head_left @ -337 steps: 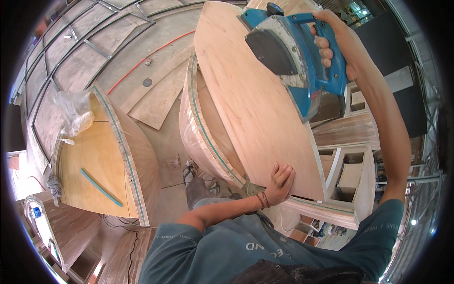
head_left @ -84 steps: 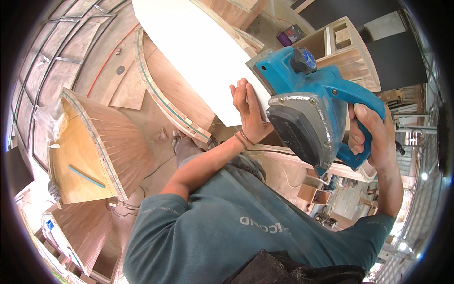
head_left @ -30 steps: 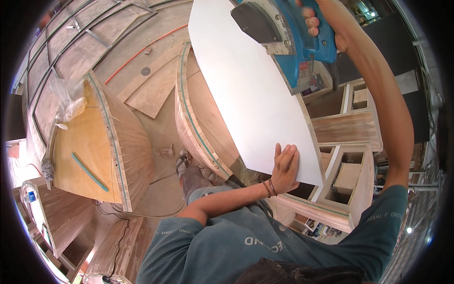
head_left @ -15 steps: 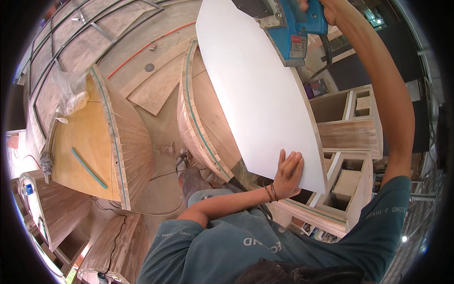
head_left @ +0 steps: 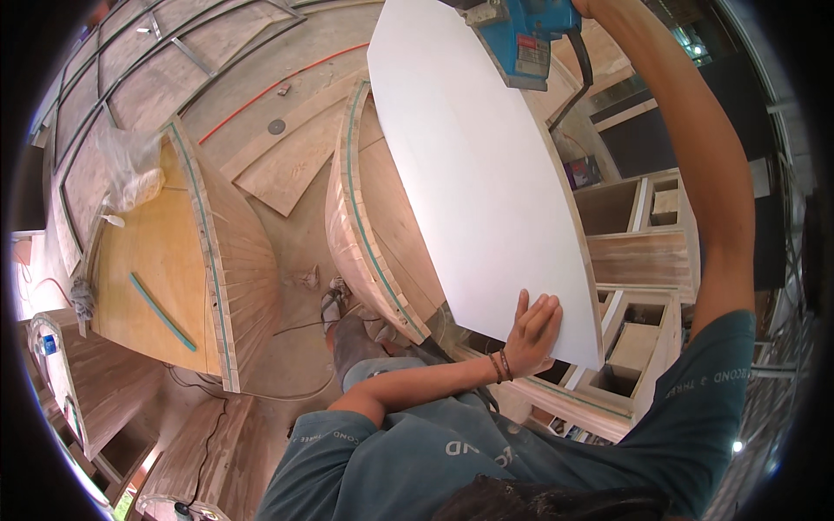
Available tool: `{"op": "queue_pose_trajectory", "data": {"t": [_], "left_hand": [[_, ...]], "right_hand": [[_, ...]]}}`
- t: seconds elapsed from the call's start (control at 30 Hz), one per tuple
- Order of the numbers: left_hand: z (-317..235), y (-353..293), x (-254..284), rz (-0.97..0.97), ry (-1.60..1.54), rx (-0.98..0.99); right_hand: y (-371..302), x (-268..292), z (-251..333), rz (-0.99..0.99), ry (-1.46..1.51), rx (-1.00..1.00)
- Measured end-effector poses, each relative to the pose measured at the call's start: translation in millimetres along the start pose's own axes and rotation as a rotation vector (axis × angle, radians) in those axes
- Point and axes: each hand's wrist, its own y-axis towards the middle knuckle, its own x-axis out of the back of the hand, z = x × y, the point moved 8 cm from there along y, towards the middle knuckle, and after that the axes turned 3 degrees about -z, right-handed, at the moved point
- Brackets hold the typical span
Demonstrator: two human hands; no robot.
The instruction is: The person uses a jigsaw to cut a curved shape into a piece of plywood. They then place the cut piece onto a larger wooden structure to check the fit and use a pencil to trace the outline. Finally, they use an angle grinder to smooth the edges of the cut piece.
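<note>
A long white panel (head_left: 486, 200) with curved edges slants across the middle of the view. My left hand (head_left: 532, 333) lies on its near end, fingers stretched out and thumb raised a little. At the top, my right hand (head_left: 592, 7), partly cut off by the picture's edge, grips the handle of a blue electric planer (head_left: 512, 43). That tool sits on the panel's right edge near the far end. A black cord (head_left: 580, 82) hangs from its back.
A curved wooden cabinet body (head_left: 352, 217) stands under and left of the panel. Another curved wooden piece (head_left: 234, 260) with a yellowish top is further left. Open wooden compartments (head_left: 638, 339) lie at right. Metal framing (head_left: 100, 78) and an orange hose (head_left: 287, 87) are on the floor.
The planer has moved up and slightly left, farther along the panel's right edge, with my right hand. My left hand stays on the panel's near end.
</note>
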Motion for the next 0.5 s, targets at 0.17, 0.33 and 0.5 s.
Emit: {"op": "queue_pose_trajectory", "data": {"t": [0.17, 0.33, 0.5], "left_hand": [[-0.3, -1.8, 1.3, 0.002, 0.001, 0.003], [-4.2, 0.4, 0.6, 0.005, -0.019, 0.006], [-0.8, -1.7, -6.2, 0.022, 0.032, 0.028]], "right_hand": [[33.0, -12.0, 4.8, 0.010, 0.036, 0.018], [48.4, -13.6, 16.6, -0.093, 0.061, 0.029], [22.8, 8.9, 22.1, -0.032, 0.085, 0.078]]}}
